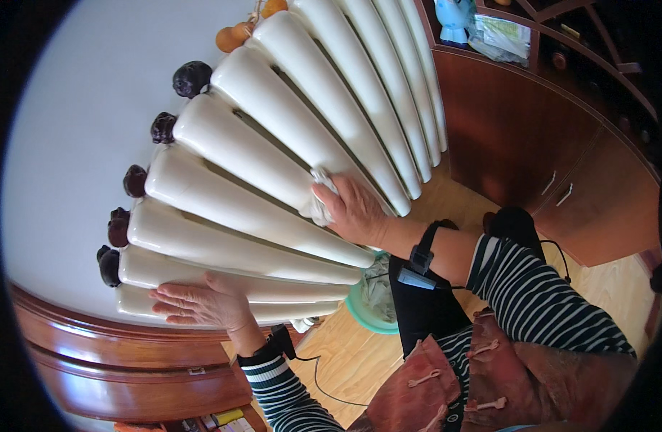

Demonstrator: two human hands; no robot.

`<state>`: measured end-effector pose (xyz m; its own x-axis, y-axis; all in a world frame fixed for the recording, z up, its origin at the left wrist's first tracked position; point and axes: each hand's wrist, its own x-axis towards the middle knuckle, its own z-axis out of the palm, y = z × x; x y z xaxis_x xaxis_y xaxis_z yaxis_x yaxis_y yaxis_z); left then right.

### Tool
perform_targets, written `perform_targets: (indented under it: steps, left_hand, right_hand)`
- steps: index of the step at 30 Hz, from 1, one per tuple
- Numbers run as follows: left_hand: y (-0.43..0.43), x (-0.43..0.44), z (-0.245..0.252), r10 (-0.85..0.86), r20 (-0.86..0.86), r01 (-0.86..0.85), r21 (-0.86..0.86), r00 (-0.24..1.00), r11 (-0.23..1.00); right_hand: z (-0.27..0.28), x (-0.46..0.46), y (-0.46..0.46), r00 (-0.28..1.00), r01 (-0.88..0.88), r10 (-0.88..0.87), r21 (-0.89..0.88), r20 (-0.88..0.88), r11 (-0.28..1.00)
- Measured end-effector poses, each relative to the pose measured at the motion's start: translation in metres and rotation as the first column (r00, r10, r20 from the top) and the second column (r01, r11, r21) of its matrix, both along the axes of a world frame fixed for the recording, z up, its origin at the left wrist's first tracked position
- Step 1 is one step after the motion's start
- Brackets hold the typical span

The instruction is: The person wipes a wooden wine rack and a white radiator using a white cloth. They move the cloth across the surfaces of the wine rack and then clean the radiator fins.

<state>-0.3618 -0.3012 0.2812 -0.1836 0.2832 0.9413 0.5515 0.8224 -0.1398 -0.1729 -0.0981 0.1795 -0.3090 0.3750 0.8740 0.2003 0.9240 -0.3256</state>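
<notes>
A white column radiator (261, 189) fans across the middle of the view, its rounded tubes parted by dark gaps. My right hand (358, 210) grips a whitish cloth (320, 208) and presses it to one of the tubes, toward their lower ends. Part of the cloth is hidden under the fingers and palm. Farther left, my left hand (209, 302) lies flat against the tubes at the near end, its fingers apart and nothing in it. Below the radiator, a turquoise basin (369, 325) on the floor contains crumpled pale cloth (379, 291).
Several dark carved ornaments (191, 79) and orange gourds (235, 36) line the radiator's top by the wall. A reddish-brown wooden cabinet (504, 113) stands to the right. Wooden furniture (147, 372) is at lower left. A thin cable (331, 391) hangs from the left wrist strap.
</notes>
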Motion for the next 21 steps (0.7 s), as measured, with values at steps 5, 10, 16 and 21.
perform_targets:
  steps: [5, 10, 16, 21]
  left_hand:
    - [0.004, 0.0, 0.004, -0.016, -0.132, 0.016, -0.008, 0.991, 1.0]
    - [0.003, 0.004, 0.005, -0.07, -0.103, 0.07, -0.004, 0.992, 0.998]
    - [0.002, 0.006, 0.006, -0.059, -0.087, 0.059, -0.003, 0.994, 0.998]
    - [0.001, 0.006, 0.008, -0.091, -0.096, 0.09, -0.017, 0.991, 0.996]
  right_hand:
    - [-0.073, 0.019, -0.009, 0.939, 0.104, -0.061, -0.111, 0.339, 0.988]
    - [-0.028, 0.049, -0.004, 0.902, -0.102, 0.27, -0.443, 0.336, 0.89]
    - [0.14, 0.032, 0.034, 0.96, -0.249, 0.242, -0.03, -0.138, 0.968]
    - [0.18, 0.01, 0.04, 0.967, -0.081, 0.151, 0.316, -0.203, 0.945]
